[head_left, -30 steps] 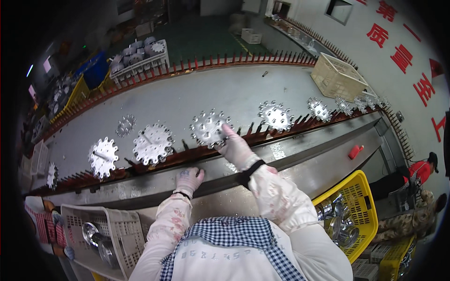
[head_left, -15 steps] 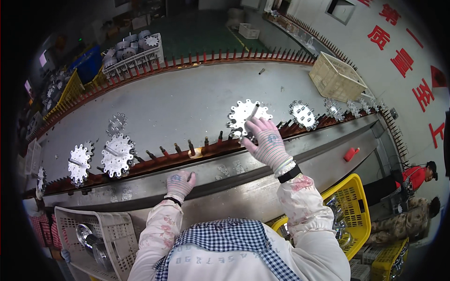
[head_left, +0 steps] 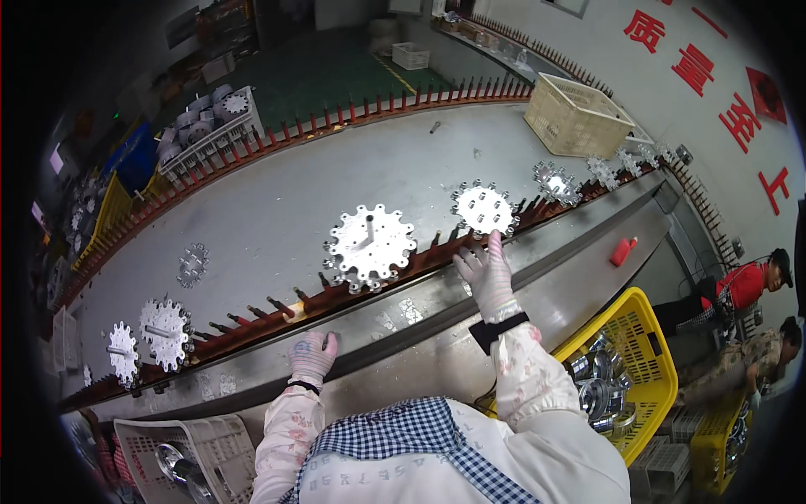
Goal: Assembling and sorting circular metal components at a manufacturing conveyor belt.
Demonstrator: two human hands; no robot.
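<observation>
My right hand has its fingers apart, reaching up to the near edge of a notched metal disc with small raised lugs. I cannot tell whether the fingertips touch it. Left of that hand, a larger notched disc with an upright rod stands on the line of pegs, apart from both hands. My left hand rests low on the steel ledge, fingers curled in and thumb raised, with nothing visible in it. Both hands wear pale striped gloves.
Dark-tipped pegs line the near rail. Rodded discs stand at the left; more lugged discs at the right. A beige crate sits on the table, a yellow basket of metal parts beside me. A red object lies rightward.
My right hand has come off the rodded disc and now reaches toward the lugged one. The discs have shifted left along the rail. My left hand stays low, and the view has turned somewhat.
</observation>
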